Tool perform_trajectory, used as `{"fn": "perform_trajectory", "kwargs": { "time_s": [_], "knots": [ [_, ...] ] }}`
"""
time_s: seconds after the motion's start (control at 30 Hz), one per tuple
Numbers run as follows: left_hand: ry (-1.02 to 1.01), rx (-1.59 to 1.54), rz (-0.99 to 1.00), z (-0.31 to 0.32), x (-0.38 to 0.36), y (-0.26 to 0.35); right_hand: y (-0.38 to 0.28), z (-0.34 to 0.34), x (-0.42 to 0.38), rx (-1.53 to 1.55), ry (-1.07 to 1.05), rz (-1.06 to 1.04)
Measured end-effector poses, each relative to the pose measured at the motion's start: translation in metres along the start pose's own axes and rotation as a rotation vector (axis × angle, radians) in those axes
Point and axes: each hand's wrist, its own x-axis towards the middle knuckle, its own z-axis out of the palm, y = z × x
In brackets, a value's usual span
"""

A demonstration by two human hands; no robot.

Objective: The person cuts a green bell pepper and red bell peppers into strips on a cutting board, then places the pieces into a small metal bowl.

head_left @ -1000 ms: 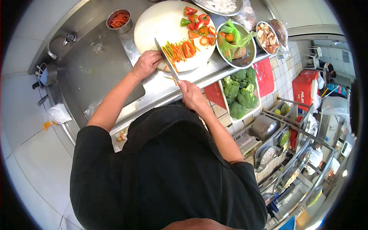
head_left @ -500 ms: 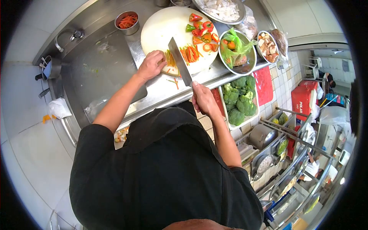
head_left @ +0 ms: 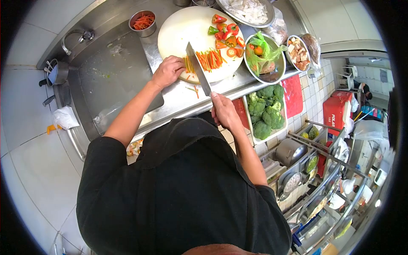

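On a round white cutting board (head_left: 178,32), my right hand (head_left: 225,109) grips the handle of a cleaver (head_left: 198,70), its broad blade slanting across the front part of the board. My left hand (head_left: 169,71) rests at the board's left front edge. Its bent fingertips press on sliced bell pepper (head_left: 189,67), close to the blade's left face. Orange and red pepper strips (head_left: 211,59) lie just right of the blade. Behind them sit several cut red, green and orange pepper pieces (head_left: 230,41). A few loose strips (head_left: 194,91) have dropped onto the steel counter.
A wide sink (head_left: 114,78) lies left, with a tin of carrot strips (head_left: 143,22) at its back. A colander (head_left: 278,74) with a green bag, a bowl of pale pieces (head_left: 268,10) and a bowl of brownish chunks (head_left: 298,53) stand right. Broccoli (head_left: 267,108) sits below the counter edge.
The cleaver blade has shifted slightly left over the board, closer to my left fingertips. My left hand stays on the pepper. The whole view has moved a little.
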Motion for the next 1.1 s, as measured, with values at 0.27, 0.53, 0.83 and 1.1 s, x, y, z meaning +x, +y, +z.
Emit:
{"fn": "perform_trajectory", "kwargs": {
  "time_s": [0.27, 0.53, 0.83, 1.1],
  "knots": [
    [-0.002, 0.082, 0.135, -0.001, 0.005, 0.004, -0.002, 0.012, -0.003, -0.030, -0.005, 0.011],
    [-0.004, 0.140, 0.128, -0.001, 0.005, 0.006, 0.003, 0.017, -0.006, -0.112, 0.149, -0.153],
    [0.004, 0.115, 0.099, 0.002, 0.002, 0.004, -0.005, 0.012, -0.006, -0.113, 0.093, -0.012],
    [0.052, 0.107, 0.119, 0.002, 0.004, 0.009, -0.004, 0.017, -0.003, -0.191, 0.068, -0.047]
  ]
}}
